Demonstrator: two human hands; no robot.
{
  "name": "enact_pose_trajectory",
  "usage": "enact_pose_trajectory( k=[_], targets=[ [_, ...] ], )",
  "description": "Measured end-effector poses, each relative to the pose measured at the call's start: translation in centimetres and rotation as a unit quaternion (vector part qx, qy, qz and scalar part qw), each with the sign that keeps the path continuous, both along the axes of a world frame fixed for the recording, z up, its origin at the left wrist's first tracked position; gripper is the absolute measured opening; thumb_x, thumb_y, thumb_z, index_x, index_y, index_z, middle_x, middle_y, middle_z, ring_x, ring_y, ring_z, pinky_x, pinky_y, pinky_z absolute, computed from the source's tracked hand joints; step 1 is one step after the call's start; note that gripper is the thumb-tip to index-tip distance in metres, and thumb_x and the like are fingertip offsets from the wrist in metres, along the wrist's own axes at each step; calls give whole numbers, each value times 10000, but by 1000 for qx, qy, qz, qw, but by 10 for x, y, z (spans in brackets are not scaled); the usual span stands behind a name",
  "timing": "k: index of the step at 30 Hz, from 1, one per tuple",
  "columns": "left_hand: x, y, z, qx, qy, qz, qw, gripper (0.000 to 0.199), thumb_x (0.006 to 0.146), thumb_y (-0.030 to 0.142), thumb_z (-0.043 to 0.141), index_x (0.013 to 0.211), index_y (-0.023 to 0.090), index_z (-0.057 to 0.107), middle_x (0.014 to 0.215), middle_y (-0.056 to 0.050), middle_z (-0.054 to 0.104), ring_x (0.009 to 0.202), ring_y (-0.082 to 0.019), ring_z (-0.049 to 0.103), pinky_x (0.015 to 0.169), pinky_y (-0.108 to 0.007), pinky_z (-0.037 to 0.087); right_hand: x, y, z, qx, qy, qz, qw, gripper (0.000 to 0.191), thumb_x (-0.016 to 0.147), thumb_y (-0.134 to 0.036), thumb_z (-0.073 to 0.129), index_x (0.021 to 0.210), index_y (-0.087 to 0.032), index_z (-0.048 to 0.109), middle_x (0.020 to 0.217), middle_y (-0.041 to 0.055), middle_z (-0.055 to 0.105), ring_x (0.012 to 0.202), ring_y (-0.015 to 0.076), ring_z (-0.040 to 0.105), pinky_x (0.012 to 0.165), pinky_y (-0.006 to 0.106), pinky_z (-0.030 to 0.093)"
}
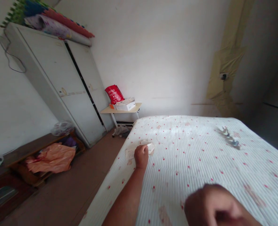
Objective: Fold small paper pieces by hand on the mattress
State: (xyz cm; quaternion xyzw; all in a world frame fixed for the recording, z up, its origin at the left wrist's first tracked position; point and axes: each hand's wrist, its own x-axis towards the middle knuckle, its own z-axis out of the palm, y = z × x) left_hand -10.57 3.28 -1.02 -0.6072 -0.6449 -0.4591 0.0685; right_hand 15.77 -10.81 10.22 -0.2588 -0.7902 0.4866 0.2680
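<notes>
My left hand (141, 155) is closed in a fist over the left part of the bed. A whitish, thin piece (151, 147) shows at its thumb side; I cannot make out its kind. Beneath and beside the fist lies a pale, flat packet or sheet (130, 153) with faint print. My right hand (211, 205) is close to the camera at the lower right, blurred by motion. Its fingers are curled in, and whatever they may hold is hidden. Both hands are above the white, ribbed bedspread (174, 169) with small red dots.
Several small, pale figure-like objects (230, 137) stand in a row on the bed's right. Beyond its far left corner, a small table (106, 110) bears a red bag (114, 94) and a white box (125, 107). A grey cabinet (51, 69) and a low wooden bench (18, 153) line the left.
</notes>
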Motion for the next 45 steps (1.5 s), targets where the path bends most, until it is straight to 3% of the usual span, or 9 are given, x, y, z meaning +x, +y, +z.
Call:
enact_pose_trajectory(
  k=[6, 11, 15, 20, 25, 32, 35, 41, 45],
  targets=[
    [7, -17, 10, 51, -27, -15, 998, 168, 802, 213, 469, 761, 163, 624, 772, -58, 647, 780, -170, 571, 756, -292, 436, -28, 84, -52, -94, 130, -228, 960, 311, 721, -454, 586, 608, -197, 450, 537, -42, 458, 508, 95, 398, 501, 232, 329],
    [35, -36, 24, 44, -101, -76, 991, 169, 770, 261, 527, 627, 175, 548, 664, -14, 578, 700, -143, 526, 701, -257, 407, -20, 111, -94, -97, 137, -308, 937, 283, 687, -408, 609, 852, -191, 536, 572, -64, 442, 485, 87, 364, 465, 220, 280],
    [61, -42, 27, -35, -274, -139, 951, 210, 750, 319, 544, 617, 161, 503, 592, 29, 499, 587, -100, 459, 576, -204, 368, -19, 108, -92, -102, 148, -304, 935, 357, 681, -402, 624, 958, -183, 567, 673, -35, 507, 560, 102, 427, 516, 230, 329],
    [81, -48, 23, -126, -416, -215, 875, 296, 741, 409, 544, 619, 158, 447, 547, 59, 384, 515, -69, 347, 479, -177, 281, -25, 101, -83, -129, 141, -240, 952, 246, 716, -405, 605, 782, -169, 581, 646, -28, 518, 565, 99, 425, 536, 230, 330],
    [86, -51, 21, -127, -384, -206, 891, 352, 770, 431, 502, 576, 170, 369, 544, 61, 305, 526, -68, 304, 482, -182, 248, -28, 102, -91, -107, 109, -253, 955, 337, 741, -438, 571, 568, -181, 438, 510, -59, 394, 490, 83, 353, 476, 217, 278],
    [82, -45, 12, -133, -344, -195, 909, 320, 793, 393, 458, 580, 171, 370, 550, 58, 274, 542, -75, 293, 499, -188, 243, -17, 105, -94, 3, 23, -329, 944, 342, 814, -463, 453, 616, -185, 476, 518, -40, 448, 479, 100, 413, 467, 223, 332],
    [78, -42, 6, -124, -360, -181, 907, 301, 784, 392, 469, 598, 163, 414, 562, 52, 330, 560, -81, 337, 518, -187, 269, -7, 107, -100, 60, 7, -345, 937, 262, 831, -420, 434, 907, -185, 523, 572, -35, 518, 483, 114, 458, 461, 227, 377],
    [75, -39, 2, -103, -404, -168, 893, 305, 769, 425, 488, 629, 154, 480, 561, 44, 385, 559, -92, 378, 518, -192, 297, -4, 98, -107, 296, -58, -283, 910, 370, 809, -261, 484, 1175, -208, 460, 1070, 90, 568, 824, 165, 599, 722, 297, 524],
    [76, -40, 6, -96, -415, -165, 889, 320, 759, 447, 495, 628, 155, 490, 549, 44, 380, 540, -91, 358, 504, -195, 291, -13, 92, -105, 412, -97, -253, 870, 497, 807, -149, 433, 1294, -237, 392, 1250, 93, 485, 1121, 195, 505, 896, 342, 489]
  ],
)
